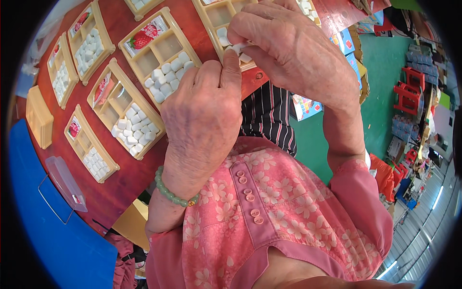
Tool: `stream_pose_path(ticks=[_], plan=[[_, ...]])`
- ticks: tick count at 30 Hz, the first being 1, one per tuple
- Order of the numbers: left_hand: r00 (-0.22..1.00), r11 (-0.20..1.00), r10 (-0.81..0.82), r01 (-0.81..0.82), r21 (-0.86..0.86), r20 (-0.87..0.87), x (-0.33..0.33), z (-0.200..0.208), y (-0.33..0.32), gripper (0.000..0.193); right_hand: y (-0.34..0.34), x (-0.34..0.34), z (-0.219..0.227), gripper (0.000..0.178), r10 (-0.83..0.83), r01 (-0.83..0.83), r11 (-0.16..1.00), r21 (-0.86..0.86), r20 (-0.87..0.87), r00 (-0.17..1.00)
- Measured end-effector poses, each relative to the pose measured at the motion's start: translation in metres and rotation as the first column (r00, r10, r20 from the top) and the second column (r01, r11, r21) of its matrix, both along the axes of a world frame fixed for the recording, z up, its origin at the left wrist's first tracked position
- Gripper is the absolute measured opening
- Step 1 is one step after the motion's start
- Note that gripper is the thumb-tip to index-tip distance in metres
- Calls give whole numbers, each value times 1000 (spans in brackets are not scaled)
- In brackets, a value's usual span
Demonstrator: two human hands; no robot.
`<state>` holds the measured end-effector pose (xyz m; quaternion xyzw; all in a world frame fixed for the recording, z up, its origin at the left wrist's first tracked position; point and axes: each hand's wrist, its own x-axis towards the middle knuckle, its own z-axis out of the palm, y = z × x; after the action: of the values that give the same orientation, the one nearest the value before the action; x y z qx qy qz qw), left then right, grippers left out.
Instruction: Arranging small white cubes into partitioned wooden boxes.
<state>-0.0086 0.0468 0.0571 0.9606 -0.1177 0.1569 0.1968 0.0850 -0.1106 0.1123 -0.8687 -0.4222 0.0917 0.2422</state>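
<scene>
My right hand [296,53] is closed in a pinch at the near end of a cream compartment tray [208,13]. A small white piece [237,48] shows between its fingertips, partly hidden; it looks like a marshmallow. My left hand [202,115], with a green bead bracelet on the wrist, has its fingers curled and one fingertip against the same white piece. Beside that hand lies another cream tray [139,65], holding white marshmallows [168,77] in its large compartment and a strawberry-printed packet [145,36] in the end one.
Several more filled trays [126,108] stand on the red table [91,127]. Stacked cream trays [39,117] and a clear plastic box [67,183] sit near its left edge. A blue surface [43,231] lies at lower left. Red stools [409,94] and cartons stand on the green floor at right.
</scene>
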Motion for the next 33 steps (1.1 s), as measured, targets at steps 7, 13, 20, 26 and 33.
stream_pose_path(ticks=[7, 13, 20, 26, 33], plan=[[1000, 1000, -15, 15, -13, -4, 0, 0, -1, 27, -12, 12, -29, 9, 161, -283, 955, 88, 647, 745], [1000, 999, -7, 7, -37, -7, 1, -1, 1, 28, 0, 1, -3, 9, -8, 12, 996, -88, 43, 999], [997, 999, -34, 33, 15, 71, 4, -9, 4, 29, 2, 5, 0, 13, -14, 21, 997, 74, -88, 996], [997, 999, -32, 31, 12, 64, 4, -7, 4, 28, -8, 16, -30, 22, 228, -344, 936, 71, 621, 750], [995, 999, -22, 26, -42, 99, 4, -10, 6, 23, -2, 5, -15, 22, 128, -173, 980, 102, 349, 928]])
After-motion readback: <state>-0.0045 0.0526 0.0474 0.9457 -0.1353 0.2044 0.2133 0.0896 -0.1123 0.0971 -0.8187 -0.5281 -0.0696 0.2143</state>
